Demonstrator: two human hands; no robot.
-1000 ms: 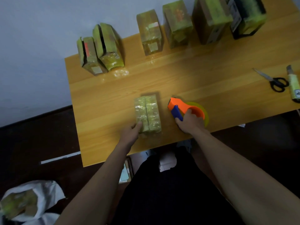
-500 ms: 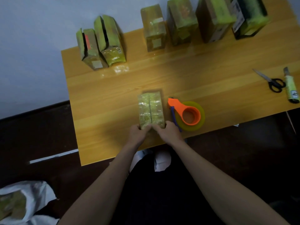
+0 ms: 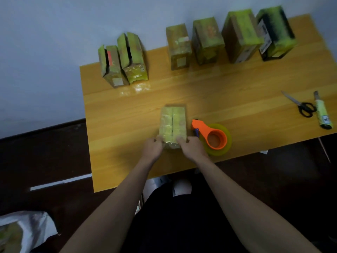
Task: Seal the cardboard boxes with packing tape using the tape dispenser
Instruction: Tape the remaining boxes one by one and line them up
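Boxes first: two open-topped brown cardboard boxes (image 3: 122, 61) stand at the far left of the orange wooden table (image 3: 113, 128). Nearer the front edge lies a small tape-wrapped cardboard box (image 3: 172, 125), its centre seam facing up. The left hand (image 3: 152, 148) grips its near left corner and the right hand (image 3: 191, 147) grips its near right corner, fingers curled on the box. Just beside it to the right rests the orange tape dispenser with a yellowish tape roll (image 3: 213, 136), unheld. Four closed cardboard boxes (image 3: 229, 39) line the back edge. Black-handled scissors (image 3: 300, 106) and a green-handled utility knife (image 3: 321, 112) lie far right.
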